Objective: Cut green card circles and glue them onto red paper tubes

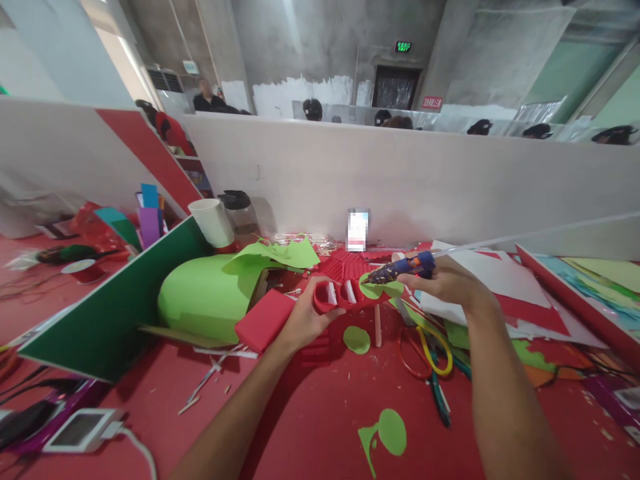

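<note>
My left hand [306,321] is closed around a row of joined red paper tubes [338,292], whose open ends face me and show white inside. Light green paper discs [393,289] sit at the right end of the row. In my right hand [450,283] is a dark blue glue gun [400,269], its nozzle pointing left, at or just over one green disc. A long clear glue stick [510,237] juts from its back. Just below the tubes lies a loose green paper disc [357,340]; a second cut disc [393,432] rests nearer me with a scrap.
Scissors with red and yellow handles [434,357] lie right of centre. A red box [265,321], a green paper roll [205,297] and a dark green board [120,303] stand left. A lit phone [357,230] leans on the white partition [400,173]. Paper sheets [500,280] pile at right.
</note>
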Action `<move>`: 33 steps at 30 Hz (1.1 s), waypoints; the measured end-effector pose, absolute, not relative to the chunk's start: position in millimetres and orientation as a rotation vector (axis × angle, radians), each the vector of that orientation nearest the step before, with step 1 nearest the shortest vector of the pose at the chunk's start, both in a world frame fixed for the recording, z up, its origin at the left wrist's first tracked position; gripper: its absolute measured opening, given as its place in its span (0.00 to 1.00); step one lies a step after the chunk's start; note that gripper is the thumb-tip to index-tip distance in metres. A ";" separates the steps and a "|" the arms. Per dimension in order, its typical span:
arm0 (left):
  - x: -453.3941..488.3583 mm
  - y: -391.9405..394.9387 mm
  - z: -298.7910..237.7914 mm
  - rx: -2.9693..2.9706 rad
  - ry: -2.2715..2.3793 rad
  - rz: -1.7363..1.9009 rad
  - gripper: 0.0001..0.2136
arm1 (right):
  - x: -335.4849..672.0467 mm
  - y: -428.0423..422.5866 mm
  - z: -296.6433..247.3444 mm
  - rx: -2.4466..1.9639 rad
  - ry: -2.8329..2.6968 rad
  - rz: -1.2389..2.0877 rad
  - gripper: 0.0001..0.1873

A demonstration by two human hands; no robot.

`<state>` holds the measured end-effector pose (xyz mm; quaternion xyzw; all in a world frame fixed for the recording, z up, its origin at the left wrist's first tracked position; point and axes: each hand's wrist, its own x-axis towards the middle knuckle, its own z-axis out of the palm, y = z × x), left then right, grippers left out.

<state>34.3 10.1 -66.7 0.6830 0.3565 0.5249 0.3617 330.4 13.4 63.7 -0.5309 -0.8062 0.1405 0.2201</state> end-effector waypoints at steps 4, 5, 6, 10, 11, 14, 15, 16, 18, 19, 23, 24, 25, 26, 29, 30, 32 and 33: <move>34.3 10.6 -68.2 1.767 0.911 1.359 0.23 | 325.6 14.8 63.4 -1.480 -2.214 0.395 0.20; 34.3 10.6 -68.2 1.769 0.908 1.359 0.23 | 324.3 14.8 63.7 -1.487 -2.213 0.399 0.21; 34.4 10.6 -68.0 1.772 0.909 1.358 0.23 | 323.3 14.7 64.1 -1.494 -2.213 0.402 0.22; 34.5 10.0 -67.4 1.777 0.927 1.353 0.23 | 324.0 13.4 65.2 -1.488 -2.224 0.404 0.22; 34.5 9.9 -67.5 1.773 0.931 1.351 0.23 | 325.1 13.0 65.3 -1.472 -2.228 0.398 0.21; 34.6 10.1 -68.2 1.753 0.940 1.352 0.23 | 328.3 12.0 65.2 -1.424 -2.236 0.377 0.19; 34.7 10.2 -68.3 1.747 0.939 1.354 0.24 | 328.9 11.7 65.2 -1.412 -2.240 0.373 0.19; 34.7 10.3 -68.3 1.744 0.938 1.358 0.24 | 329.3 11.4 65.3 -1.407 -2.244 0.372 0.18; 35.0 10.3 -67.9 1.743 0.935 1.367 0.24 | 329.2 10.8 65.9 -1.406 -2.254 0.385 0.17; 35.1 10.2 -67.5 1.742 0.932 1.369 0.24 | 328.9 10.4 66.4 -1.409 -2.257 0.395 0.17; 35.3 9.6 -66.7 1.740 0.927 1.367 0.24 | 328.6 8.7 69.4 -1.429 -2.262 0.450 0.17; 35.3 9.6 -66.7 1.742 0.936 1.363 0.24 | 328.8 8.3 70.1 -1.431 -2.264 0.465 0.17; 35.2 9.6 -66.9 1.742 0.946 1.361 0.24 | 329.1 8.0 70.8 -1.436 -2.265 0.480 0.18; 35.1 9.7 -67.0 1.742 0.954 1.359 0.24 | 329.5 7.7 71.3 -1.440 -2.266 0.496 0.19; 34.8 9.9 -66.9 1.752 0.951 1.366 0.23 | 330.6 7.1 71.8 -1.427 -2.272 0.564 0.19; 34.7 9.9 -66.7 1.759 0.946 1.365 0.23 | 331.2 6.9 71.4 -1.417 -2.271 0.600 0.19; 34.8 9.7 -66.0 1.766 0.941 1.356 0.23 | 333.4 6.5 69.8 -1.408 -2.249 0.688 0.20; 34.8 9.5 -65.7 1.764 0.940 1.352 0.23 | 335.2 6.4 68.4 -1.409 -2.227 0.738 0.22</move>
